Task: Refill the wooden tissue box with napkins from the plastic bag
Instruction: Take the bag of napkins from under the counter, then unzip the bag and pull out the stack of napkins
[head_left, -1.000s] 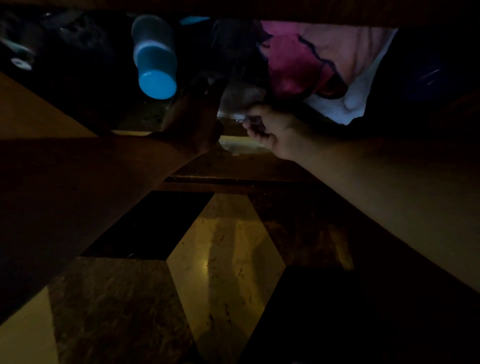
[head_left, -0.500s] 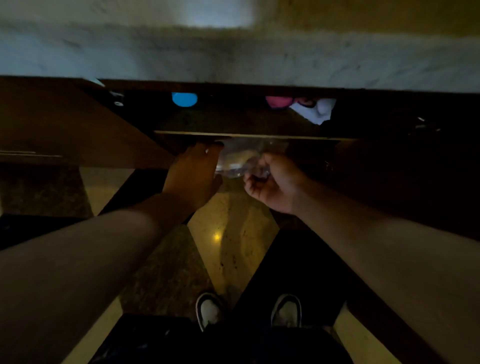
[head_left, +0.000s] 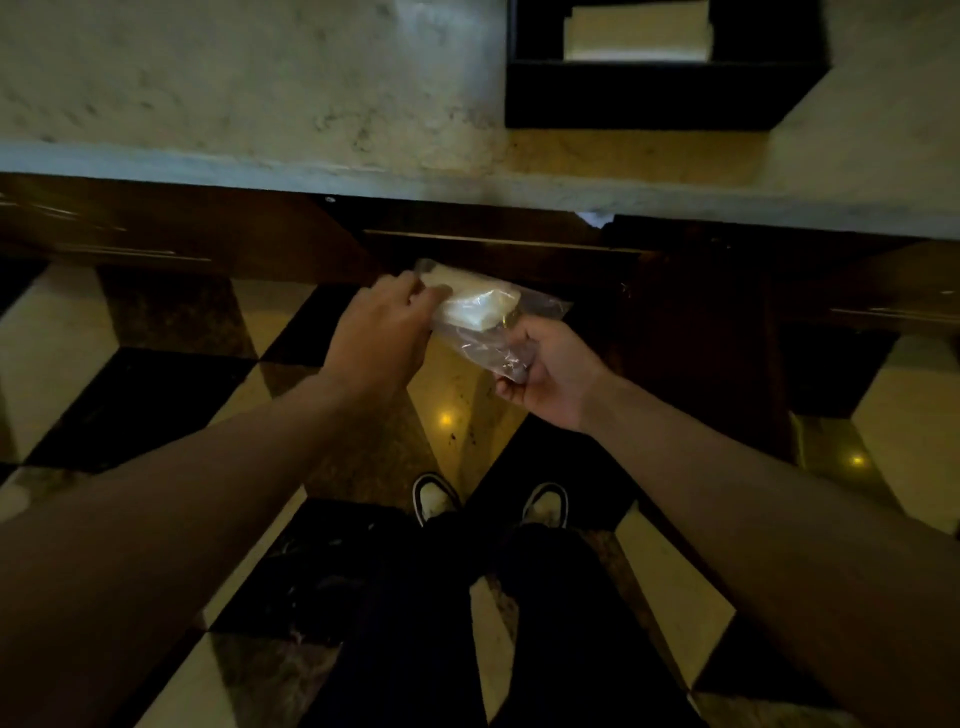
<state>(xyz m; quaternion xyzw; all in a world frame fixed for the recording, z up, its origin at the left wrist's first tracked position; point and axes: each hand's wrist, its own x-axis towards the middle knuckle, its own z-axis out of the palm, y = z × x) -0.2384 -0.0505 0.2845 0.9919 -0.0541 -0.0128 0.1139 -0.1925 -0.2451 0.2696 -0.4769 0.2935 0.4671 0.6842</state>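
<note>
A clear plastic bag (head_left: 493, 332) with a folded stack of white napkins (head_left: 475, 306) inside hangs between my two hands, below the counter's front edge. My left hand (head_left: 382, 332) grips the bag's left end, its fingers over the napkins. My right hand (head_left: 550, 374) is closed on the bag's crumpled lower right end. The dark wooden tissue box (head_left: 660, 93) stands open on the marble counter at the top right, with white napkins (head_left: 639, 31) lying in it.
The pale marble counter (head_left: 260, 93) runs across the top. Under it are dark wooden cabinet fronts (head_left: 701, 322) and a drawer edge (head_left: 498, 241). My feet in dark shoes (head_left: 488, 501) stand on a black-and-cream patterned floor (head_left: 156, 405).
The view rose from the dark cabinet interior to above the counter. Both hands drew the bag out and towards me, and the tissue box came into view.
</note>
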